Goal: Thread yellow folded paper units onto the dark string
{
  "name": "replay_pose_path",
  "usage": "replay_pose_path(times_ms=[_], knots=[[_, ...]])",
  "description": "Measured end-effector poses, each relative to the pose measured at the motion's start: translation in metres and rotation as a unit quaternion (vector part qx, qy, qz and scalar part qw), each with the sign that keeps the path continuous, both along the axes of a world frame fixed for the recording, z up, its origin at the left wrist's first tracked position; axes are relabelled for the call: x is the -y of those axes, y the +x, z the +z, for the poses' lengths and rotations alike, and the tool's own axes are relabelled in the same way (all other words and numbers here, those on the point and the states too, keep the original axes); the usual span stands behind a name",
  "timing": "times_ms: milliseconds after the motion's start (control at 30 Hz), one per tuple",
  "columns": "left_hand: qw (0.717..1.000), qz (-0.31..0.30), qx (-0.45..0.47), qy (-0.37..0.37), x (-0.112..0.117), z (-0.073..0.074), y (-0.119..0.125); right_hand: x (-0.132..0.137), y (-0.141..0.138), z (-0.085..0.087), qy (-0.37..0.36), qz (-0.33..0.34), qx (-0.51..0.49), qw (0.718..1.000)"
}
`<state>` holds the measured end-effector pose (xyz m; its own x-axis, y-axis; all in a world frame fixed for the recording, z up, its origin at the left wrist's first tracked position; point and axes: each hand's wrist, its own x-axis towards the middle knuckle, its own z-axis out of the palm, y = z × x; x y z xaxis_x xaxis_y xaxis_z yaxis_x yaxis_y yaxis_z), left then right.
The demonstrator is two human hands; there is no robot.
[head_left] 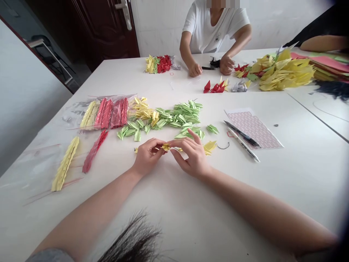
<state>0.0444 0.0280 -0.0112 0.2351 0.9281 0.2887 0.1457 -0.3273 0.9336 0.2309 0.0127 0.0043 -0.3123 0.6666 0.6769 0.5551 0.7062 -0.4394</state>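
Near the counter's left edge lie a yellow stack [65,163] and a red stack [94,151] of folded paper pieces, with clear bags [109,112] of more such stacks just behind them. Right of the bags, a loose spread of green folded pieces [174,116] fills the counter's middle.

In front of that spread the left hand [147,156] pinches one end of a small yellow folded piece [165,147], thumb and fingers closed on it. The right hand [192,156] meets it from the other side, fingertips grasping the same piece, which sits just above the counter between the two hands. Another yellow piece [209,147] lies touching the right hand's far side, a thin dark loop [224,146] beside it. Farther right are two pens [242,140] and a sheet of red-outlined labels [253,127].

As a judgement, the paper is small and light: too hard a pinch could crush its folds, and a loose one could let it slip into the green pieces nearby.

The fingers hide most of the held piece, so its shape is unclear. At the far edge another person's hands [209,67] work among red and yellow pieces; what they hold is too small to tell.
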Motion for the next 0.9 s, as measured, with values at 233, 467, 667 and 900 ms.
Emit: replay_pose_path(times_ms=[233, 467, 667, 900], knots=[[0.997, -0.005, -0.059, 0.05, 0.004, 0.001, 0.001, -0.007, 0.006, -0.013, 0.033, -0.01, 0.007, 0.999], [0.992, 0.0, -0.097, 0.074, 0.005, 0.006, 0.004, -0.009, 0.006, -0.021, 0.03, 0.001, -0.002, 1.0], [0.998, -0.038, -0.025, 0.045, 0.009, 0.006, 0.004, -0.006, 0.004, -0.019, -0.035, 0.012, -0.076, 0.996], [0.996, -0.085, -0.011, 0.035, 0.011, 0.009, 0.007, 0.001, 0.003, -0.012, -0.155, 0.015, -0.139, 0.978]])
